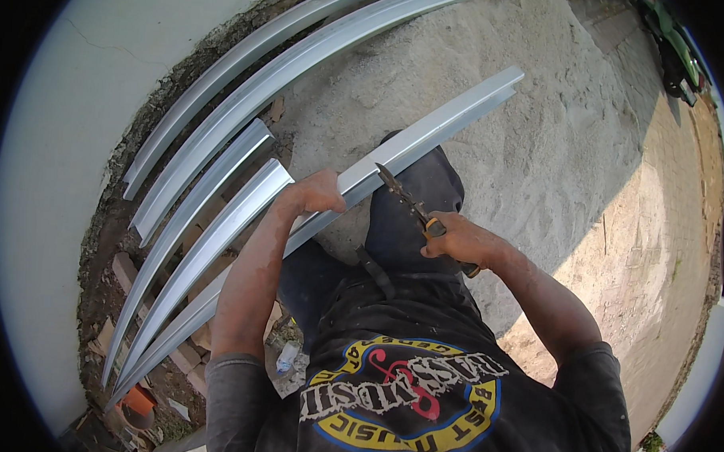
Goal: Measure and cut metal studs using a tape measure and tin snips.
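Note:
A long silvery metal channel point(453, 122) lies slantwise before me, running from lower left to upper right over my raised knee. My left hand point(319, 193) is closed around it near the middle. In my right hand point(463, 241) is a pair of tin snips point(411, 200) with dark jaws and orange-and-black handles. The jaw tips point up and left, at the lower edge of the channel just right of my left hand. Whether they touch the metal I cannot tell.
Several more metal channels point(256, 178) lie at the left beside a pale wall point(54, 151). Bricks point(186, 355) and rubble are under their near ends. A sand heap point(524, 144) rises ahead, with sunlit paving point(657, 236) at right. A green vehicle point(675, 46) stands far right.

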Action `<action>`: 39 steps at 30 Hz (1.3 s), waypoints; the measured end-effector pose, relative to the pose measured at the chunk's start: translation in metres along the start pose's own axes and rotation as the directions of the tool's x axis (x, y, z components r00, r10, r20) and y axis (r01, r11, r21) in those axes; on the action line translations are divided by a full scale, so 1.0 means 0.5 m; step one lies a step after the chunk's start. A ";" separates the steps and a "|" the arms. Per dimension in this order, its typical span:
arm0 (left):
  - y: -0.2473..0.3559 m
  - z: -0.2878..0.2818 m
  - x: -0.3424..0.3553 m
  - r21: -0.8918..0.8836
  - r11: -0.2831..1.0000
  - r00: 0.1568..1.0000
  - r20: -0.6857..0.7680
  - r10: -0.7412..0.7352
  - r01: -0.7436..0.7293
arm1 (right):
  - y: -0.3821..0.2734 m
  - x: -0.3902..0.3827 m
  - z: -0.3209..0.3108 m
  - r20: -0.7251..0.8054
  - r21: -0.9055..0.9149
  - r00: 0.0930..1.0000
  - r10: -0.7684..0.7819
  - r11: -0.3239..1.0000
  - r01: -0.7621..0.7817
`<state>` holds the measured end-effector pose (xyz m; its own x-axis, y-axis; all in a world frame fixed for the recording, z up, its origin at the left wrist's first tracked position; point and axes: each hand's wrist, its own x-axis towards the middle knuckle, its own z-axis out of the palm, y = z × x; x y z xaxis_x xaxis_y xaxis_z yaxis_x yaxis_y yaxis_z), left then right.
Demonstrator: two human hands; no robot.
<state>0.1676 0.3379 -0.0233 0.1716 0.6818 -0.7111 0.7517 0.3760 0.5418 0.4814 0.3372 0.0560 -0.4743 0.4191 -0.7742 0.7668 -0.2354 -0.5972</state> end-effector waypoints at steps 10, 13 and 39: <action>-0.007 -0.016 -0.002 -0.002 1.000 0.999 -0.032 0.015 -0.015 | 0.044 0.026 0.027 0.046 0.174 0.996 0.081 0.981 -0.088; 0.029 -0.016 -0.023 0.008 1.000 0.999 -0.042 -0.004 0.004 | 0.038 0.030 0.019 0.040 0.119 0.997 0.063 0.991 -0.067; 0.051 -0.013 -0.047 0.046 0.998 0.992 -0.124 -0.035 0.041 | 0.008 0.082 -0.025 0.231 0.209 0.965 0.128 0.962 -0.178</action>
<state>0.1786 0.3353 0.0101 0.0649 0.7412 -0.6681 0.7868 0.3738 0.4911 0.4704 0.3644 0.0244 -0.4590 0.1718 -0.8717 0.7314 -0.4839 -0.4805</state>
